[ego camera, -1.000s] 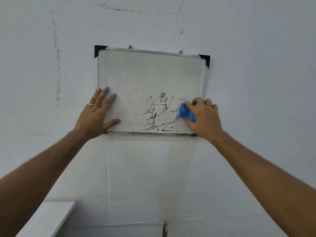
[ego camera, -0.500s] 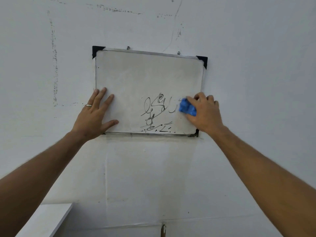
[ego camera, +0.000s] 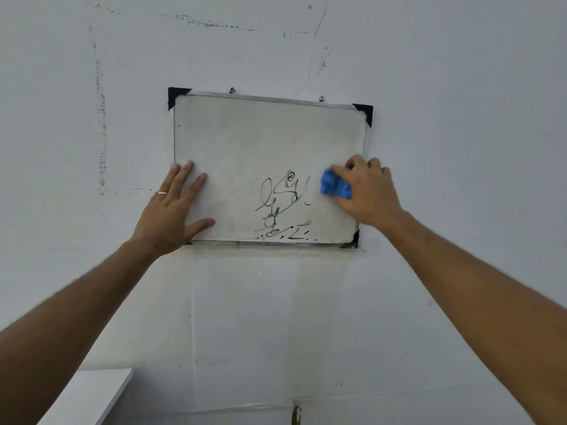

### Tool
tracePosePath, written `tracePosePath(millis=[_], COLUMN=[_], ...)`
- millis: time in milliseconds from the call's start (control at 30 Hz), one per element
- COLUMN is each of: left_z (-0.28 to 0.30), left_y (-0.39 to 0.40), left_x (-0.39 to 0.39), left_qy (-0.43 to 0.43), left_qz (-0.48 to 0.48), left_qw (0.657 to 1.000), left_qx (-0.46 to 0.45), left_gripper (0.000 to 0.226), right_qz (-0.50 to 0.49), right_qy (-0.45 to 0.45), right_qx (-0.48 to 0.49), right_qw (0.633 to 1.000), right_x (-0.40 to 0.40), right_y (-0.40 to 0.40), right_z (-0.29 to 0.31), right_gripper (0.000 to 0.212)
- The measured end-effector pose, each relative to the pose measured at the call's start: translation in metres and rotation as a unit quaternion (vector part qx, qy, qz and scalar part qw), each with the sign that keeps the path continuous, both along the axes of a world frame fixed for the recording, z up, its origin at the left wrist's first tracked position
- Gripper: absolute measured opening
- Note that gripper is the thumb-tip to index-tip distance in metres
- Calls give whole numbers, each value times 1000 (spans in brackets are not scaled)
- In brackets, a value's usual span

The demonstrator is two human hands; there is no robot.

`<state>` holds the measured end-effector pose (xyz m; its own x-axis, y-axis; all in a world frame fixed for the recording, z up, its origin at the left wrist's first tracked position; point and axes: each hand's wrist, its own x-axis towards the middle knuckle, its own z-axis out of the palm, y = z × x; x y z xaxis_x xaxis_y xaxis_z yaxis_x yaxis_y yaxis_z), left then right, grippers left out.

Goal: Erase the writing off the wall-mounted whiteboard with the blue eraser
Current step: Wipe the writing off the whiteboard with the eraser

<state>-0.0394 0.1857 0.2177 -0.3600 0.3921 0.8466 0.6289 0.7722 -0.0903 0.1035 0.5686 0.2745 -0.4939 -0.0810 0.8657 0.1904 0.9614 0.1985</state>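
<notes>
A small whiteboard [ego camera: 254,142] with a metal frame and black corner caps hangs on the wall. Black scribbled writing [ego camera: 280,207] fills its lower middle. My right hand [ego camera: 366,194] grips the blue eraser [ego camera: 335,188] and presses it against the board's right side, just right of the writing. My left hand [ego camera: 170,213] lies flat with spread fingers on the board's lower left corner, a ring on one finger. The upper half of the board carries only faint grey smears.
The white wall [ego camera: 460,148] around the board shows scuffs and a dotted outline at the left. A white shelf or table corner [ego camera: 89,394] juts in at the bottom left. A small brown fitting [ego camera: 296,415] sits low on the wall.
My right hand has slid the eraser upward along the board's right side, and the strokes nearest it have been wiped away. My left hand stays pressed on the corner.
</notes>
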Motion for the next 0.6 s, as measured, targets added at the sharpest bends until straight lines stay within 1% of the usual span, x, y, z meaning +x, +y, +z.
tracePosePath(millis=[33, 67, 100, 167, 200, 233, 300, 333, 367, 433, 467, 500, 567, 600], left_z=[0, 0, 0, 1, 0, 0, 0, 0, 0, 1, 1, 1, 0, 1], left_y=[1, 1, 0, 0, 0, 0, 1, 1, 1, 0, -1, 0, 0, 1], left_x=[0, 0, 0, 0, 0, 0, 0, 0, 0, 1, 1, 0, 0, 0], left_qy=[-1, -1, 1, 4, 2, 1, -2, -1, 0, 3, 4, 4, 1, 0], left_qz=[0, -1, -2, -4, -5, -3, -1, -2, -4, -5, -4, -1, 3, 2], left_qw=[1000, 1000, 1000, 1000, 1000, 1000, 1000, 1000, 1000, 1000, 1000, 1000, 1000, 1000], left_qx=[-1, -1, 0, 0, 0, 1, 0, -1, 0, 0, -1, -3, -5, -6], left_gripper=[94, 94, 94, 94, 94, 94, 94, 94, 94, 94, 94, 94, 94, 94], right_qz=[-6, -8, -6, 18, 22, 8, -9, -6, 0, 27, 34, 23, 4, 5], right_qy=[17, 24, 14, -35, -42, -31, 18, 38, 38, -13, -30, -28, 16, 36], right_qx=[-59, -68, -20, 94, 102, 66, -68, -98, -67, 56, 77, 45, -88, -112], right_qw=[998, 997, 1000, 995, 994, 997, 998, 994, 997, 998, 996, 998, 996, 993], right_x=[0, -3, -5, -5, -3, -2, -4, -7, -10, -12, -10, -9, -10, -11], right_y=[-4, -11, -18, -16, -10, -6, -9, -15, -22, -22, -17, -13, -19, -28], right_z=[5, 3, -7, -22, -17, -8, 0, -4, -14, -30, -24, -13, 1, -1], right_gripper=[58, 58, 58, 60, 60, 59, 58, 57, 58, 61, 61, 60, 56, 55])
